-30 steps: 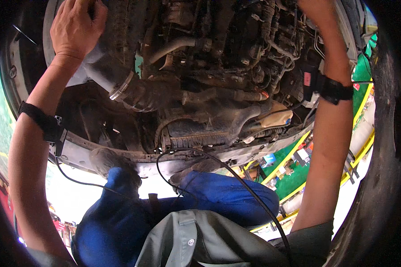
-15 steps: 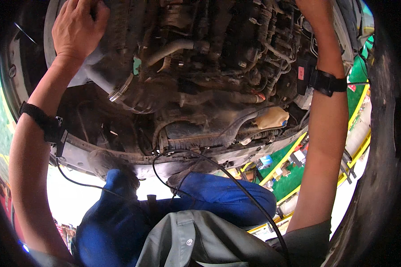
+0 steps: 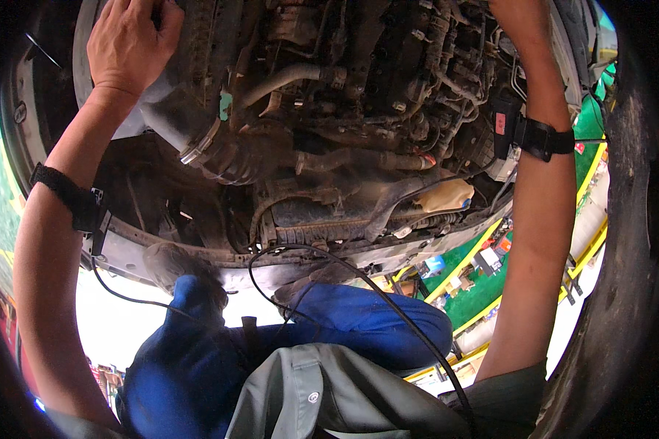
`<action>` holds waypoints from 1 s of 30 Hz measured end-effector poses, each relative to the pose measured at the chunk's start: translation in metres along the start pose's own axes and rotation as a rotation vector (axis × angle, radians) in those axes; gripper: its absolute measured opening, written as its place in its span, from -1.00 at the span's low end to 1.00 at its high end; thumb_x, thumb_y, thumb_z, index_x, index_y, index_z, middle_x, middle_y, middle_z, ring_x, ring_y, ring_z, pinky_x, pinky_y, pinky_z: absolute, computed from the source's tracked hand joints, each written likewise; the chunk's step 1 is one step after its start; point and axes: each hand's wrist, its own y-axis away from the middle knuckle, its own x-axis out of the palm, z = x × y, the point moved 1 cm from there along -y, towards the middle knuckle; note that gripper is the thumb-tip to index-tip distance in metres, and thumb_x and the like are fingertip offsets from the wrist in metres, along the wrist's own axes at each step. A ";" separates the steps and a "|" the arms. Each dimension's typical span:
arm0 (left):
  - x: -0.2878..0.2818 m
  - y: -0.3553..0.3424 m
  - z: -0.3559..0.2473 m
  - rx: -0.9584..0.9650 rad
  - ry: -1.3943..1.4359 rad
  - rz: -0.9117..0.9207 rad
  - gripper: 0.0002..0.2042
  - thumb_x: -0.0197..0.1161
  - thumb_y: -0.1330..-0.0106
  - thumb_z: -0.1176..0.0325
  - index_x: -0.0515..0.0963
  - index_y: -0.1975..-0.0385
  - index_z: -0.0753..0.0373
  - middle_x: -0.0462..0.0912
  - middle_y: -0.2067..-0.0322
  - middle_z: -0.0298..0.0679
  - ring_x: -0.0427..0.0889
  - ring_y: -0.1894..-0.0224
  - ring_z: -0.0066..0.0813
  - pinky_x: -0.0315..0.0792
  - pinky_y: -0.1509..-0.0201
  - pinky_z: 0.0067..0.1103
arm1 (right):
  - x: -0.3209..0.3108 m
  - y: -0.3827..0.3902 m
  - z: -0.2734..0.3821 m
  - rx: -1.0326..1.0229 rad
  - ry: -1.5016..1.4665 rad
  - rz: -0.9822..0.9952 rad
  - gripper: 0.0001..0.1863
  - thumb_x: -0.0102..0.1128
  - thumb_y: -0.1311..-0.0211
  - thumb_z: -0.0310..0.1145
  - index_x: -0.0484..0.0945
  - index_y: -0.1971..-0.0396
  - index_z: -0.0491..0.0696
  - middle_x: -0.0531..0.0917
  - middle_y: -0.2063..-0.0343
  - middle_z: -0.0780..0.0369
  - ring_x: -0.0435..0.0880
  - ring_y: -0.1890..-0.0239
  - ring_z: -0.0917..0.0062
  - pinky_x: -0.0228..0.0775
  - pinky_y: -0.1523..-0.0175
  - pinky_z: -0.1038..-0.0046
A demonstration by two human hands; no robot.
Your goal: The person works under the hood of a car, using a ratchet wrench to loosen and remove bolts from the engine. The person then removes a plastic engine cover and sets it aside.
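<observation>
My left hand (image 3: 130,50) is at the top left, back of the hand up, over the edge of the grey air duct (image 3: 167,121). A gap shows between its thumb and forefinger, but the fingertips are cut off by the upper rim, hiding anything they hold. At the top right, only the wrist side of my right hand (image 3: 521,16) shows, by the engine's far right side; its fingers are out of the picture. Both wrists wear black straps with small devices, the left strap (image 3: 69,196) and right strap (image 3: 545,139). A dusty car engine (image 3: 373,80) lies between my arms.
I crouch in blue trousers (image 3: 168,351) at the front edge of the engine bay. A black cable (image 3: 388,293) loops across my legs. A pale plastic tank (image 3: 447,196) sits near the front edge. Yellow-railed shelving (image 3: 483,322) stands over a green floor at right.
My right forearm and its strap have shifted slightly to the right. The left hand stays nearly where it was.
</observation>
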 end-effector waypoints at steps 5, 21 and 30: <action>0.000 0.000 0.001 0.013 0.005 0.011 -0.80 0.16 -0.45 0.15 0.47 0.20 0.14 0.58 0.20 -0.18 0.61 0.06 -0.01 0.51 0.02 -0.23 | 0.002 0.008 -0.004 0.038 -0.014 0.032 -0.73 0.32 -0.31 -0.25 0.50 0.27 -0.15 0.50 0.48 0.08 0.53 0.42 0.25 0.39 0.23 0.19; 0.001 0.001 0.000 0.007 -0.013 -0.024 -0.81 0.18 -0.44 0.16 0.48 0.19 0.13 0.58 0.20 -0.20 0.62 0.06 -0.03 0.52 0.03 -0.23 | 0.035 -0.041 -0.005 -0.159 0.216 0.574 -0.58 0.24 -0.48 -0.08 0.50 -0.12 -0.05 0.68 0.09 0.05 0.65 0.02 0.05 0.48 -0.01 0.04; -0.002 -0.001 -0.002 0.006 0.022 -0.012 -0.82 0.20 -0.42 0.17 0.51 0.24 0.13 0.59 0.22 -0.23 0.62 0.07 -0.08 0.53 0.03 -0.25 | 0.139 -0.004 -0.058 0.443 -0.315 0.618 -0.26 0.21 -0.51 -0.05 0.22 -0.44 -0.24 0.69 0.10 -0.10 0.69 0.07 0.06 0.53 0.05 -0.04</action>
